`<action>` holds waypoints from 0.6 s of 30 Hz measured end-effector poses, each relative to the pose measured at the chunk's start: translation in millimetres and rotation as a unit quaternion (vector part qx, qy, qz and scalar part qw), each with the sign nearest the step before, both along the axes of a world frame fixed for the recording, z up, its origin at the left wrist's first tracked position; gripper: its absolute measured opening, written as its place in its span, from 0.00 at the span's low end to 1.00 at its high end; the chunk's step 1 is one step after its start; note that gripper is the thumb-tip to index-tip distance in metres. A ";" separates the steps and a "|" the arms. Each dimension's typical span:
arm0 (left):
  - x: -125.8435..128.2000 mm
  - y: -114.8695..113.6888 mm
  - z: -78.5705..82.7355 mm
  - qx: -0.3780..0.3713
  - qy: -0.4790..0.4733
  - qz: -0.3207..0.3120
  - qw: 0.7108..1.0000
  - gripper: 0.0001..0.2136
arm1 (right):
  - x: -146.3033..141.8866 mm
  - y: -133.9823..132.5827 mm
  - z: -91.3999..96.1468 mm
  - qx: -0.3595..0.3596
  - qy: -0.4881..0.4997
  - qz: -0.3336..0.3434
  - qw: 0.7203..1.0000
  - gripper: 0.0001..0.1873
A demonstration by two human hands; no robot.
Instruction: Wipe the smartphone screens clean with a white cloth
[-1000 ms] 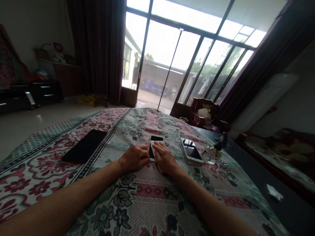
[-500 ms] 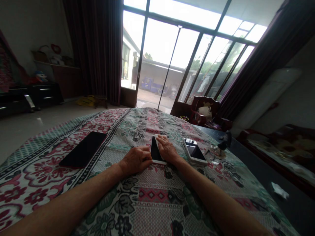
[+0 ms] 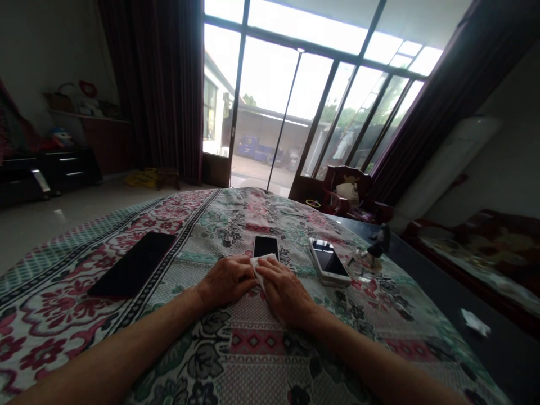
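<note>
The person's left hand (image 3: 225,281) and right hand (image 3: 286,293) sit close together on a floral cloth-covered tabletop (image 3: 257,365), with a crumpled white wipe (image 3: 260,265) between them. The right hand's fingers (image 3: 274,274) lie narrow and close over the wipe, pressing it down. The left hand's fingers (image 3: 244,275) curl inward, their tips at the wipe's edge; whether they grip it cannot be told.

The wipe covers the near end of a slim smartphone with a dark glass screen (image 3: 265,246), which lies flat on the cloth, its far end showing just beyond the hands. Well to the left lies a larger black smartphone (image 3: 133,264), face up and at a slant. Just right of the right hand, a white smartphone (image 3: 328,261) sits on top of at least one other pale device. Beyond it stands a small clear glass object (image 3: 363,261) with a dark figurine (image 3: 381,239) beside it, near where the cloth ends. On the bare dark tabletop surface (image 3: 426,292) to the right lies a scrap of white paper (image 3: 475,322).
</note>
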State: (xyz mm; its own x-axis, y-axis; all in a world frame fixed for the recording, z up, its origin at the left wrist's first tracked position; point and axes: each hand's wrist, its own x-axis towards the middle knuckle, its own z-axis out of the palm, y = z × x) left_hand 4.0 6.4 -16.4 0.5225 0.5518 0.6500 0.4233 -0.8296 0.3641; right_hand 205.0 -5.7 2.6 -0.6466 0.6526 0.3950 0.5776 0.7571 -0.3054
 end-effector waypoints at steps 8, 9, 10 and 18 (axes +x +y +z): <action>0.2 -0.6 3.3 -0.007 0.022 0.033 0.999 0.13 | -17.9 67.5 0.3 -0.005 -0.006 -0.083 0.996 0.17; 0.2 -0.6 3.3 -0.009 0.022 0.033 0.999 0.13 | -19.0 75.8 -1.5 -0.006 -0.002 -0.097 0.995 0.18; 0.2 -0.7 3.3 -0.010 0.020 0.034 0.999 0.13 | -19.6 83.5 -3.3 -0.007 0.001 -0.110 0.994 0.19; 0.6 -1.1 4.0 -0.012 0.018 0.035 0.999 0.12 | -14.9 90.4 -1.8 0.009 -0.026 -0.131 0.991 0.21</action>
State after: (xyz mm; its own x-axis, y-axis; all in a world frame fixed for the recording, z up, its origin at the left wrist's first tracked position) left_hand 4.6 5.3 -12.4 0.5055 0.6035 0.6166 0.4934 -0.7885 0.3673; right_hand 190.1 84.7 0.8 -0.4754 0.7937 0.3795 0.7694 0.5843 -0.2581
